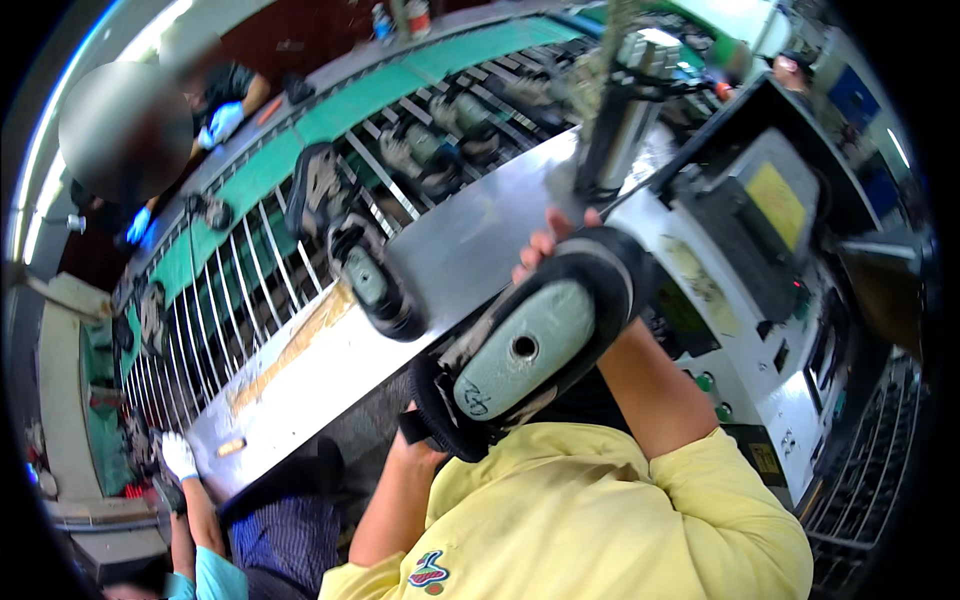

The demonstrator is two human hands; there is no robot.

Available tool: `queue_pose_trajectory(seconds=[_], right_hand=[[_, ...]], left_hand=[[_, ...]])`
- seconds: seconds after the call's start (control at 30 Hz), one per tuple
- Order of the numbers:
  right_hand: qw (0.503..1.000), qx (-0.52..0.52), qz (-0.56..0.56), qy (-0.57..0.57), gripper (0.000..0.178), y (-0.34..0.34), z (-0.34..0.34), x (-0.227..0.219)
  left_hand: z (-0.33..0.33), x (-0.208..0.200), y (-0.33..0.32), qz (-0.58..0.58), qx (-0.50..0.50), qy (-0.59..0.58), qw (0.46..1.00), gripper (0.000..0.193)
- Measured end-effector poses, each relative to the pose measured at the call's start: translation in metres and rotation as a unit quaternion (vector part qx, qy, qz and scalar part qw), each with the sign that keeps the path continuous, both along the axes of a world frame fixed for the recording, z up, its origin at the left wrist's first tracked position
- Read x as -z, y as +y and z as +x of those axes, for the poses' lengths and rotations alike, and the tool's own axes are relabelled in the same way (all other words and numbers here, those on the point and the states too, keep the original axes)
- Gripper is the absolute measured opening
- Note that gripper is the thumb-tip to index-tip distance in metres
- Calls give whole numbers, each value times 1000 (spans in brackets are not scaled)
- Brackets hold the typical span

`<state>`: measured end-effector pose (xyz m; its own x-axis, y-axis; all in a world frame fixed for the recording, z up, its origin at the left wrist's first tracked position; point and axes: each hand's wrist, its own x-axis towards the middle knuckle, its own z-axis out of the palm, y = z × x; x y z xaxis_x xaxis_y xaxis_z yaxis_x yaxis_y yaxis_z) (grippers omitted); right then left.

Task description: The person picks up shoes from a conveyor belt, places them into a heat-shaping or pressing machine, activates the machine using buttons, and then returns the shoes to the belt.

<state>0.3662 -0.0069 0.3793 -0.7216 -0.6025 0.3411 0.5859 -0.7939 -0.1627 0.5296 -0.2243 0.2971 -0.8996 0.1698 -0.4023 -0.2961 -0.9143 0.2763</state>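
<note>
In front of my chest is a large black-and-tan shoe (470, 350), tilted, with a pale green shoe last (530, 345) inside it. The last's top face shows a round hole and a handwritten mark. My right hand (545, 243) wraps round the rounded black upper end from behind, its fingertips showing past the far edge. At the lower end, my left hand (418, 448) grips the dark padded part beside a black strap; its fingers are partly hidden. Beyond, a second shoe (375, 285) with a green last rests on the metal shelf (470, 235).
A rack of metal bars (245, 270) holds several shoes beyond the shelf. To my right stands a white-and-black machine (760, 370). A small tan piece (230, 447) lies on the shelf. A co-worker's white-gloved hand (180, 457) is at lower left; another wears blue gloves (225, 122).
</note>
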Motion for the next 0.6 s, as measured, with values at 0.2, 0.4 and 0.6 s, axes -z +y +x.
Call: queue_pose_trajectory(seconds=[0.2, 0.4, 0.6], right_hand=[[981, 180, 31, 64, 38, 109, 58, 37], [953, -96, 171, -231, 50, 170, 128, 59], [973, -38, 83, -211, 55, 213, 187, 69]], left_hand=[[5, 21, 61, -86, 62, -2, 994, 42], [-59, -17, 102, -261, 127, 113, 950, 38], [-125, -51, 218, -320, 299, 183, 880, 30]])
